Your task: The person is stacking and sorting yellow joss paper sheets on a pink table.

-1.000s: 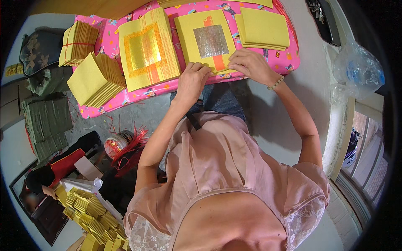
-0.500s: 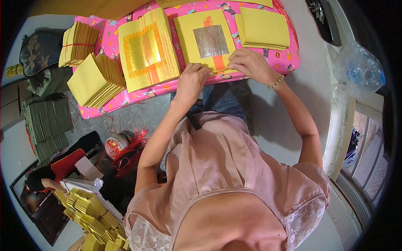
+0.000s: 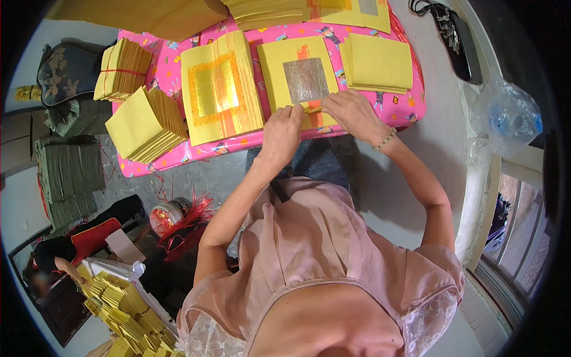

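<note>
table (image 3: 235, 143): sheet (image 3: 306, 80) front-centre | thick stack (image 3: 217, 89) just left | folded papers (image 3: 380, 62) just right | near bundle (image 3: 143, 127) left of thick stack | far bundle (image 3: 122, 70) behind near bundle | paper pile (image 3: 264, 15) behind sheet | off-table: tub (image 3: 165, 217) before table, leftward

I am seeing a yellow sheet (image 3: 275, 74), its silver square (image 3: 306, 81) and orange stripe (image 3: 304, 51) showing | a yellow stack (image 3: 208, 132) is wearing an orange-bordered gold square (image 3: 217, 88) | pink tablecloth (image 3: 169, 72) is repeating small multicoloured figures (image 3: 221, 147) | my blouse (image 3: 315, 238) is showing dusty pink, white lace (image 3: 433, 291) | strands (image 3: 199, 208) are showing red | dark cushion (image 3: 89, 68) is bearing tan flowers (image 3: 70, 88)
</note>
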The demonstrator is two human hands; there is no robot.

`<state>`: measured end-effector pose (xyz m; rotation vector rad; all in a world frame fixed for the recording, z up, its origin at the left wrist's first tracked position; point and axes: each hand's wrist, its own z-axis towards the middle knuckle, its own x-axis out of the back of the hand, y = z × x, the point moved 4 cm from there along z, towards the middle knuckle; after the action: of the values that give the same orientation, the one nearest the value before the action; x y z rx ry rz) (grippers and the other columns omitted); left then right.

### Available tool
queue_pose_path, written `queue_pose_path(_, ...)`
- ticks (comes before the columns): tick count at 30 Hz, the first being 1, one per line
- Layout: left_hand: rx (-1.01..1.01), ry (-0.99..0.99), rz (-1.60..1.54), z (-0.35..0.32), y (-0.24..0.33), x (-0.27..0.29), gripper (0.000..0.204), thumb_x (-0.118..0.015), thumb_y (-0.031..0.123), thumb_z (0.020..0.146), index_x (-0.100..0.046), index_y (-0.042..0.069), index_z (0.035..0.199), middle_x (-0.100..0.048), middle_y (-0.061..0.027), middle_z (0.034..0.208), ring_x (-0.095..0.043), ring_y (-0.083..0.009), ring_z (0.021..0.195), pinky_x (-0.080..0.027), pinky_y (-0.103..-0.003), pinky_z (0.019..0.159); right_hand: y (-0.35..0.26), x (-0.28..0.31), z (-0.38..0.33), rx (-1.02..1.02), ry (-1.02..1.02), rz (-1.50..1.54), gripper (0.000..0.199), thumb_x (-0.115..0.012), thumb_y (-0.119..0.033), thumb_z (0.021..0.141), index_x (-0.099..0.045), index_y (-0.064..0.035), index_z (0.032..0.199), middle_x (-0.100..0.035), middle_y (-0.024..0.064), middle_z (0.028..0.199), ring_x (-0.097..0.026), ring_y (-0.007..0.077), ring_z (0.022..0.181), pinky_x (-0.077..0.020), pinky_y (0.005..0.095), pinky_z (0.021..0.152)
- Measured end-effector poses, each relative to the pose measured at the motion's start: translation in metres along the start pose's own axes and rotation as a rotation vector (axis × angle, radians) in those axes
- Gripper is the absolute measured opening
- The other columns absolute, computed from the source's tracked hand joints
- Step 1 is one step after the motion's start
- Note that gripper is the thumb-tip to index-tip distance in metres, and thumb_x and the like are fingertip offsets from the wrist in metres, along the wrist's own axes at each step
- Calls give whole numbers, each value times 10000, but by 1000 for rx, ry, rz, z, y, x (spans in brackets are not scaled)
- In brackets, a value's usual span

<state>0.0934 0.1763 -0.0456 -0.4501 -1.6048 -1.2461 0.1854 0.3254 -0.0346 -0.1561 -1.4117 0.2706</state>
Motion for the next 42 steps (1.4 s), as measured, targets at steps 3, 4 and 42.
queue_pose_path(3, -206, 408, -8, -1, 24, 26, 410, -666, 46, 798, -562, 46, 1194, -566, -191, 1184, -524, -381, 1146, -436, -468, 959, 9, 19, 16, -21, -11, 89, 177, -590, -196, 913, -567, -36, 988, -619, 164, 869, -619, 344, 835, -478, 438, 736)
queue_pose_path(4, -208, 416, -5, -2, 26, 26, 410, -666, 46, 798, -562, 46, 1194, -566, -191, 1184, -524, -381, 1146, -436, -468, 959, 14, 25, 23, -15, -7, 84, 177, -590, -196, 913, -567, -36, 988, -619, 164, 869, -619, 344, 835, -478, 438, 736)
queue_pose_path(42, -26, 263, 72, 85, -22, -28, 660, -586, 345, 909, -366, 109, 1485, -307, -261, 1504, -262, -439, 1403, -192, -550, 1142, 101, -27, 154, -133, -129, -32, 286, -564, -204, 934, -594, -95, 1198, -573, 117, 1123, -530, 308, 1091, -411, 443, 915)
